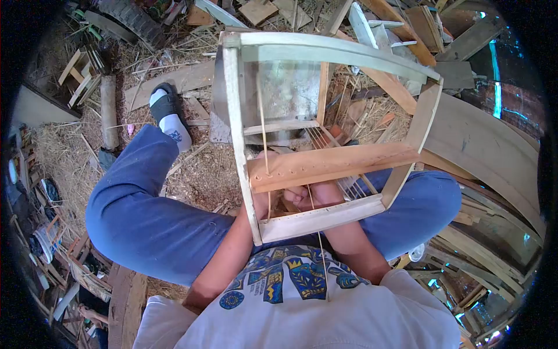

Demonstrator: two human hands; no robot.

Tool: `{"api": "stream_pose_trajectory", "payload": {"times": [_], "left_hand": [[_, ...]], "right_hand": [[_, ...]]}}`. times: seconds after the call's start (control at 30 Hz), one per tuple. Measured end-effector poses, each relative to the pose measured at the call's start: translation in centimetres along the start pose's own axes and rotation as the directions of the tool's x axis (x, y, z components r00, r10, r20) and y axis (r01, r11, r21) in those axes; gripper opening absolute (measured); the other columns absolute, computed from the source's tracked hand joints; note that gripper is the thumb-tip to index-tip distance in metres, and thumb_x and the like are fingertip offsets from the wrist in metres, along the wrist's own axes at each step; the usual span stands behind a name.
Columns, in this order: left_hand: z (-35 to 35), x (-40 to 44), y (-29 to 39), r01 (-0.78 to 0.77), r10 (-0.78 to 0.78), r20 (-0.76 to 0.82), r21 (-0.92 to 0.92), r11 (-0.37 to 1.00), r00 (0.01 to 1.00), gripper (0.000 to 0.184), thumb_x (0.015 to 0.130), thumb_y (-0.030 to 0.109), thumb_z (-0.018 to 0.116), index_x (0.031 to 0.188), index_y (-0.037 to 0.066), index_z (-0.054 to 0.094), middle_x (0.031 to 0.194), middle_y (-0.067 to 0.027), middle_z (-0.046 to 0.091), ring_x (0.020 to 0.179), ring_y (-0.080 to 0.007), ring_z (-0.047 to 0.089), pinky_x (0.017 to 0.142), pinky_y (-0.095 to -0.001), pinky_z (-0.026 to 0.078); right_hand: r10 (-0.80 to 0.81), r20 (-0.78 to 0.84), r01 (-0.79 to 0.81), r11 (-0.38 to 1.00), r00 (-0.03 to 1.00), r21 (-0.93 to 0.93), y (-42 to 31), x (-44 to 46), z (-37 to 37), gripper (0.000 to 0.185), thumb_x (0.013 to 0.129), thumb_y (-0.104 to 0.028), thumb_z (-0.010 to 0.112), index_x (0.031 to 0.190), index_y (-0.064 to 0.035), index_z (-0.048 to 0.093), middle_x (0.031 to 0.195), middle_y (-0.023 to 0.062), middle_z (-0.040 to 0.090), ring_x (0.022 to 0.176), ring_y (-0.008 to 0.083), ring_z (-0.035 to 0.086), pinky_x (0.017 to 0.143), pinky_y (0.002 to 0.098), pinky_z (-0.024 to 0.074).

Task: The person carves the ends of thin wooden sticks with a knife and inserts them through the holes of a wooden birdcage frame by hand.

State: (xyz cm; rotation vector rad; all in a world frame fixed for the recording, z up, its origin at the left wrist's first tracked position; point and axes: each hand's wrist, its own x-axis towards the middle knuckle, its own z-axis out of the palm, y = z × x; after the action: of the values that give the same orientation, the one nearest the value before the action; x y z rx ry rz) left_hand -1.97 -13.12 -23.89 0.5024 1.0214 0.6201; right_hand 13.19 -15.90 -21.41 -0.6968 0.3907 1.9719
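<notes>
A pale wooden frame (232, 116) with thin rods stands tilted above my lap. A reddish-brown slat (337, 164) with a row of small holes crosses it. My left hand (263, 200) is inside the frame, near its left side; the slat hides most of its fingers. Below the slat, my right hand (297, 196) has curled fingers, and what they hold is hidden. Beside it a thin stick (321, 256) runs from the slat down past the lower rail (322, 221). Another upright stick (263, 122) passes through the slat at the left.
Straw and shavings (200, 180) cover the ground with scattered boards. A clear pane (285, 93) shows behind the frame. Planks (482, 157) are piled at right, a thick beam (127, 305) lies at lower left, and a tyre (131, 20) is at the back. Another person's arm (93, 315) shows lower left.
</notes>
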Motion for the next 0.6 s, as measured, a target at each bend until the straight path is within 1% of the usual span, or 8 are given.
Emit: {"api": "stream_pose_trajectory", "payload": {"times": [0.1, 0.13, 0.23, 0.33, 0.4, 0.47, 0.53, 0.6], "left_hand": [[-0.1, -0.5, -0.4, -0.175, 0.178, 0.018, -0.105, 0.979, 0.984, 0.027, 0.096, 0.005, 0.064, 0.122, 0.006, 0.056, 0.113, -0.0061, 0.063, 0.108, -0.0145, 0.060, 0.093, -0.0303, 0.052], [-0.3, -0.3, 0.3, -0.214, 0.212, 0.034, 0.201, 0.956, 0.977, 0.028, 0.097, 0.005, 0.064, 0.123, 0.005, 0.056, 0.116, -0.0069, 0.063, 0.110, -0.0149, 0.060, 0.095, -0.0307, 0.052], [-0.8, 0.2, -0.8, -0.215, 0.213, 0.046, 0.370, 0.904, 0.976, 0.033, 0.098, 0.010, 0.065, 0.128, 0.004, 0.055, 0.121, -0.0085, 0.063, 0.113, -0.0169, 0.061, 0.098, -0.0321, 0.051], [-0.4, 0.2, -1.5, -0.164, 0.157, -0.059, -0.149, 0.975, 0.986, 0.035, 0.097, 0.014, 0.065, 0.129, 0.003, 0.056, 0.120, -0.0087, 0.062, 0.111, -0.0183, 0.062, 0.098, -0.0331, 0.051], [-0.5, -0.1, -1.0, -0.263, 0.284, -0.036, 0.285, 0.922, 0.958, 0.033, 0.098, 0.017, 0.065, 0.127, 0.002, 0.059, 0.119, -0.0104, 0.062, 0.110, -0.0206, 0.062, 0.098, -0.0341, 0.050], [-0.4, 0.0, -0.6, -0.345, 0.391, -0.013, 0.445, 0.827, 0.920, 0.031, 0.101, 0.025, 0.062, 0.120, 0.001, 0.064, 0.116, -0.0117, 0.067, 0.106, -0.0210, 0.064, 0.093, -0.0370, 0.052], [-0.2, 0.2, -0.9, -0.410, 0.487, 0.033, 0.588, 0.697, 0.873, 0.036, 0.103, 0.033, 0.059, 0.113, 0.000, 0.069, 0.113, -0.0129, 0.072, 0.101, -0.0215, 0.066, 0.087, -0.0400, 0.054], [0.1, 0.3, -1.5, -0.347, 0.426, -0.066, 0.477, 0.808, 0.902, 0.036, 0.104, 0.033, 0.057, 0.112, 0.000, 0.070, 0.112, -0.0131, 0.072, 0.099, -0.0216, 0.067, 0.085, -0.0400, 0.055]], "right_hand": [[-0.010, 0.127, -0.002, 0.996, 0.992, 0.091, 0.3, 0.0, -1.3, 0.043, 0.104, -0.043, 0.059, 0.122, -0.0040, 0.062, 0.076, 0.0004, 0.058, 0.054, 0.0108, 0.041, 0.055, 0.0306, 0.0404], [-0.018, 0.092, 0.011, 0.997, 0.996, 0.081, 0.3, -0.2, -1.0, 0.045, 0.104, -0.043, 0.058, 0.124, -0.0032, 0.062, 0.077, 0.0007, 0.059, 0.054, 0.0109, 0.041, 0.055, 0.0306, 0.0406], [-0.015, 0.033, 0.011, 0.991, 0.999, 0.131, 0.5, -0.2, -0.6, 0.047, 0.104, -0.042, 0.059, 0.127, -0.0022, 0.061, 0.078, 0.0013, 0.059, 0.054, 0.0109, 0.041, 0.055, 0.0308, 0.0411], [-0.004, -0.116, 0.015, 0.996, 0.993, 0.089, 0.4, -0.1, 0.3, 0.039, 0.098, -0.050, 0.063, 0.099, -0.0116, 0.062, 0.063, -0.0032, 0.042, 0.049, 0.0117, 0.042, 0.050, 0.0313, 0.0401], [-0.007, -0.006, 0.008, 0.994, 1.000, 0.105, 0.5, 0.1, -0.9, 0.042, 0.101, -0.045, 0.061, 0.115, -0.0056, 0.060, 0.071, -0.0010, 0.050, 0.051, 0.0118, 0.041, 0.053, 0.0312, 0.0409], [-0.013, 0.102, 0.000, 0.992, 0.995, 0.123, 1.0, 0.3, -2.1, 0.050, 0.104, -0.041, 0.058, 0.132, 0.0004, 0.059, 0.078, 0.0012, 0.058, 0.053, 0.0118, 0.041, 0.055, 0.0312, 0.0417], [-0.116, 0.164, 0.088, 0.981, 0.980, 0.171, 1.7, 0.4, -2.3, 0.050, 0.103, -0.040, 0.059, 0.133, 0.0008, 0.058, 0.078, 0.0010, 0.057, 0.053, 0.0118, 0.039, 0.054, 0.0306, 0.0411], [-0.105, 0.139, 0.085, 0.986, 0.985, 0.146, 1.5, 0.3, -1.8, 0.049, 0.103, -0.040, 0.059, 0.131, 0.0004, 0.058, 0.078, 0.0009, 0.057, 0.053, 0.0117, 0.039, 0.054, 0.0300, 0.0401]]}}
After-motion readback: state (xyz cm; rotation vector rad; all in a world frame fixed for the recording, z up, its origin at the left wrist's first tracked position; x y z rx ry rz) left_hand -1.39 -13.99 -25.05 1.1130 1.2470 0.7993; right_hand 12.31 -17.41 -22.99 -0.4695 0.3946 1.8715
